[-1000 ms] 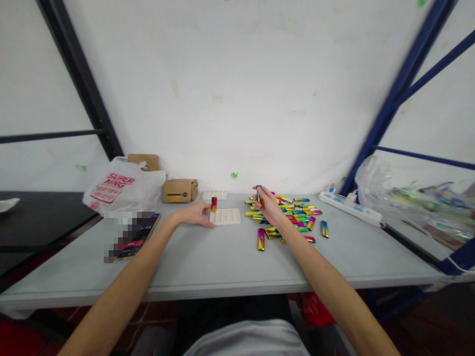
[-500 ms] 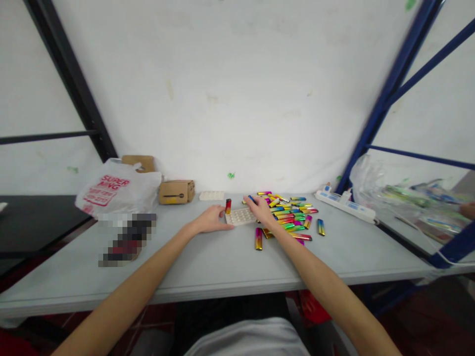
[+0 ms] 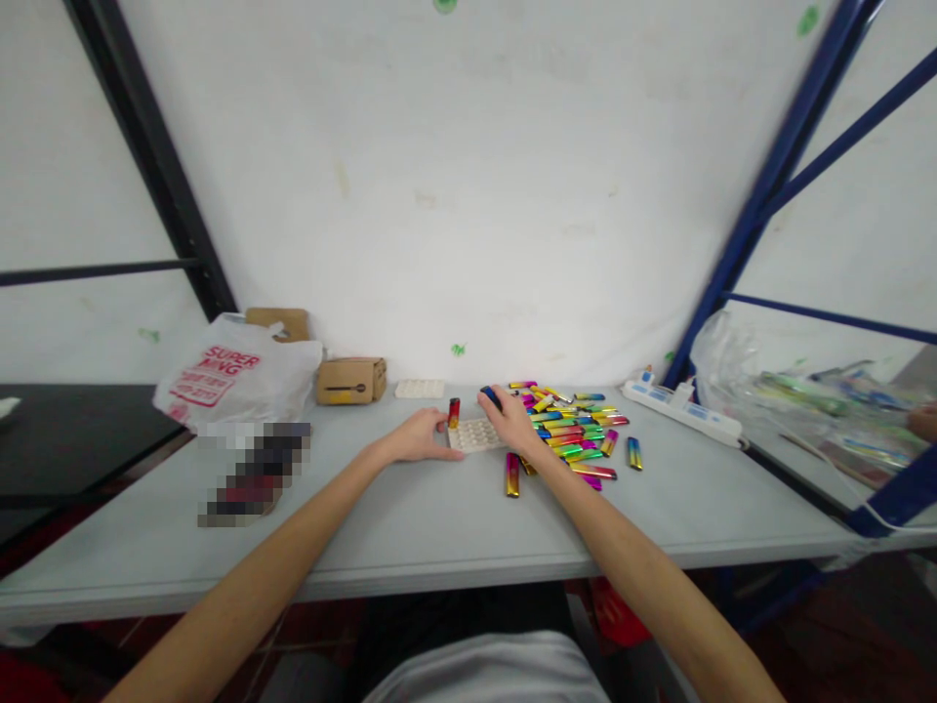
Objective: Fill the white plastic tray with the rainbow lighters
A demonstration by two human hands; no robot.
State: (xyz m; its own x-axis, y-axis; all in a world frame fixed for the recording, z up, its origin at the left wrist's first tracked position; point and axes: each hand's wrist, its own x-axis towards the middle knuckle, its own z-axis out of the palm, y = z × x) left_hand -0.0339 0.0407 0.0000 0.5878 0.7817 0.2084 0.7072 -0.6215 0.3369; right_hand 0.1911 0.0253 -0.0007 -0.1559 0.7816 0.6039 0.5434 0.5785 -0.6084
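A white tray with rows of small pockets lies on the table in front of me. My left hand grips its left end, thumb at the near corner and fingers at the far one. One red-and-gold lighter stands upright at the tray's far left corner, beside my left fingertips. Over the right part of the tray, my right hand pinches a dark blue lighter that is tilted. A pile of shiny multicoloured lighters spreads to the right, partly hidden by my right hand and forearm.
A second white tray lies near the wall, beside a small cardboard box. A white plastic bag sits at the left. At the right are a power strip, a blue frame post and clear bags.
My right hand has shifted slightly left over the tray, with the lighter in it turned to a different tilt. My left hand stays on the tray. The view has moved slightly.
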